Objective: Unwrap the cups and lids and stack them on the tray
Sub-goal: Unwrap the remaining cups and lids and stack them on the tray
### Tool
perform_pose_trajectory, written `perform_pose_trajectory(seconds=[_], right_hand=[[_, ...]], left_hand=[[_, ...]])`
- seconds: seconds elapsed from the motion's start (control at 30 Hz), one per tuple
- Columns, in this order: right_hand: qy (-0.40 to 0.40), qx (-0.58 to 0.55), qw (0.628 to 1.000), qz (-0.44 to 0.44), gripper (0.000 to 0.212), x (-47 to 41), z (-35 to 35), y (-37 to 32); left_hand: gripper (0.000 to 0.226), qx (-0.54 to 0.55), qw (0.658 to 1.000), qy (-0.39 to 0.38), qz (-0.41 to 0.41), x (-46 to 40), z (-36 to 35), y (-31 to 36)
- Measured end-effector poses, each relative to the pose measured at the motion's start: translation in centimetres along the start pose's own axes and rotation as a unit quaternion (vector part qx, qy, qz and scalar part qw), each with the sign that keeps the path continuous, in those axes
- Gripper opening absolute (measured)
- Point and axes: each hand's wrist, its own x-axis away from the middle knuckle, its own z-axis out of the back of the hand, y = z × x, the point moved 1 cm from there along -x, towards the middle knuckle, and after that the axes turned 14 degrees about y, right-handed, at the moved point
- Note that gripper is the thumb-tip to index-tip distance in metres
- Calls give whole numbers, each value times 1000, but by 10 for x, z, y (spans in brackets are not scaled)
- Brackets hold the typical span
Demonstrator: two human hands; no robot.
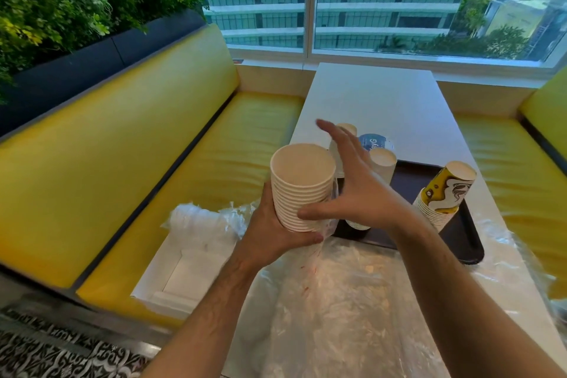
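Above table [383, 101], cup stack [299, 190] in left hand [270, 233]

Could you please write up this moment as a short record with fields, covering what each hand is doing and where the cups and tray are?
left hand: left hand grips the white cup stack from below
right hand: right hand open, thumb on the stack's side
wrap: clear plastic wrap hangs off the stack's right side
tray: dark tray on the white table
on tray: printed cup stack tilted, plus white stacks behind the right hand
bench: white box on the yellow bench
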Motion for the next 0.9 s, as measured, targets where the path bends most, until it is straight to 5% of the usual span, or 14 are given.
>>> perform_pose_trajectory(seconds=[0.1, 0.2, 0.3, 0.57, 0.9], right_hand=[[6, -82, 992, -101, 135, 23, -1, 37], [-94, -79, 979, -162, 140, 43, -21, 65], [-117, -100, 975, -159, 145, 49, -44, 70], [-24, -126, 988, -81, 128, 24, -53, 46], [-115, -90, 983, -109, 128, 33, -95, 50]], left_hand=[[117, 1, 1000, 29, -10, 0, -4, 1], [111, 1, 999, 52, -13, -1, -6, 3], [104, -5, 998, 66, -24, 1, -9, 10], [101, -4, 989, 131, -67, -3, 7, 49], [105, -16, 986, 163, -31, 21, 25, 9]])
